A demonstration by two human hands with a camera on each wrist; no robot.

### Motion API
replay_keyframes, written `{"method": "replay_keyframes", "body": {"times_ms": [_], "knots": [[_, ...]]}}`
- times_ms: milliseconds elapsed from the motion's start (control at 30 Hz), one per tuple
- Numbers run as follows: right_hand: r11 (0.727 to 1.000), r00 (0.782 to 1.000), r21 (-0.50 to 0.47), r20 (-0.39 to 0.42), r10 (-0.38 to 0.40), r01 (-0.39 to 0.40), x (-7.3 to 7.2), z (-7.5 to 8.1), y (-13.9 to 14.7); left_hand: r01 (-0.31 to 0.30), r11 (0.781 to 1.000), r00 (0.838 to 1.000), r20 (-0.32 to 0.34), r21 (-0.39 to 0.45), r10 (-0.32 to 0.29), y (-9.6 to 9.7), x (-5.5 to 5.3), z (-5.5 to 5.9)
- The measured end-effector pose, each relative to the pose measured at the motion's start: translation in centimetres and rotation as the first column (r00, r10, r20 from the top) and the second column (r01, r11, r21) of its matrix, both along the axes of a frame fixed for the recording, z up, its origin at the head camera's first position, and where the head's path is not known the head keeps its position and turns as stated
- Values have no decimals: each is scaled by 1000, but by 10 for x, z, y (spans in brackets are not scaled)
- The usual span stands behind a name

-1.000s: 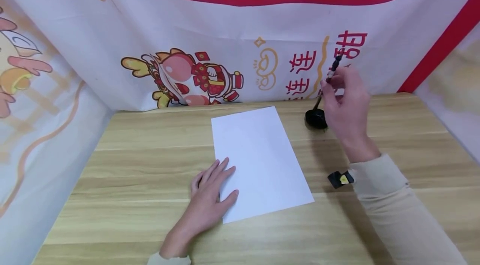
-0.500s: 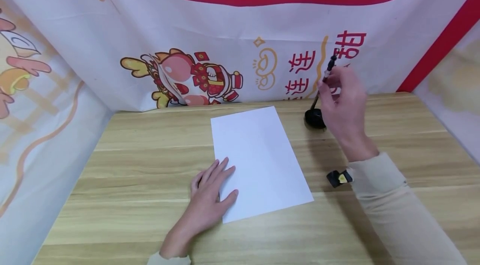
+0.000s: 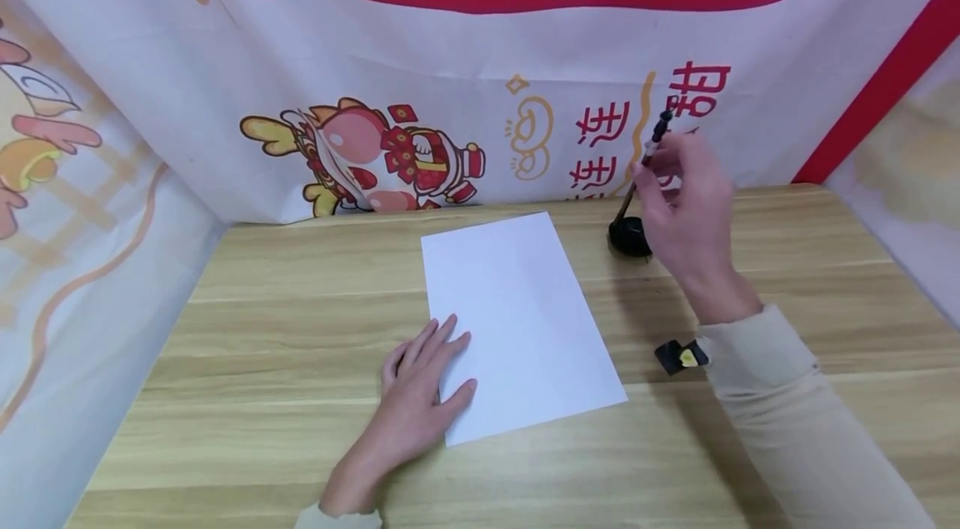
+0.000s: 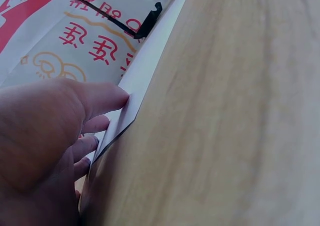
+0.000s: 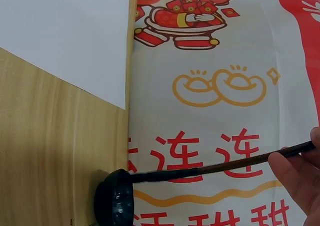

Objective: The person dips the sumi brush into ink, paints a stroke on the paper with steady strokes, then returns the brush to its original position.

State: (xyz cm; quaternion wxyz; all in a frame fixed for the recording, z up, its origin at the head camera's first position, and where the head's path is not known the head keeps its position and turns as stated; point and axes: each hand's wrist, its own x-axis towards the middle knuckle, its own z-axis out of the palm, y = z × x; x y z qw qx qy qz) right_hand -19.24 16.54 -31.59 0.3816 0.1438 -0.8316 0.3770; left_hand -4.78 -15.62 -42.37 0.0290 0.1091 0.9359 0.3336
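Observation:
A writing brush (image 3: 628, 200) with a dark shaft is pinched between the thumb and fingers of my right hand (image 3: 693, 217). It slants down to a small black ink dish (image 3: 630, 239) near the table's back edge. In the right wrist view the black-wetted tip of the brush (image 5: 165, 175) lies right at the rim of the dish (image 5: 116, 201). My left hand (image 3: 420, 396) rests with spread fingers on the left edge of a blank white sheet of paper (image 3: 525, 321). The left wrist view shows its thumb (image 4: 107, 97) on the paper near a corner.
The wooden table (image 3: 285, 362) extends around the paper. A white cloth backdrop (image 3: 420, 46) with red and yellow prints rises at the back edge, close behind the ink dish. A small black-and-yellow item (image 3: 681, 356) sits at my right cuff.
My right hand has shifted slightly left, and the brush's lower end has moved from over the dish to its left rim. The left hand and paper have stayed put.

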Motion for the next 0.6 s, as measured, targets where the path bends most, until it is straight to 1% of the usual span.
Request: {"method": "replay_keyframes", "body": {"times_ms": [133, 200, 233, 333, 400, 467, 600], "knots": [[998, 1000, -55, 3, 27, -26, 1, 1, 0, 9, 1000, 1000, -27, 5, -9, -2, 0, -4], [996, 1000, -83, -3, 24, -24, 1, 4, 1, 9, 1000, 999, -44, 6, -9, -3, -1, -8], [995, 1000, -98, -1, 13, -13, 1, 5, 2, 9, 1000, 998, -56, 5, -9, -4, -1, -10], [991, 999, -124, 7, -41, 42, 0, 7, 4, 9, 1000, 998, -64, 2, -9, -4, -2, -14], [989, 997, -125, 19, -77, 79, 0, 6, 5, 9, 1000, 998, -60, 7, -9, -3, -1, -12], [988, 996, -122, 27, -89, 92, -1, 4, 6, 8, 1000, 999, -46, 7, -8, -2, -1, -9], [988, 998, -148, 42, -48, 54, -2, 0, 5, 0, 1000, 1000, -5, -2, 0, 0, 0, -1]]}}
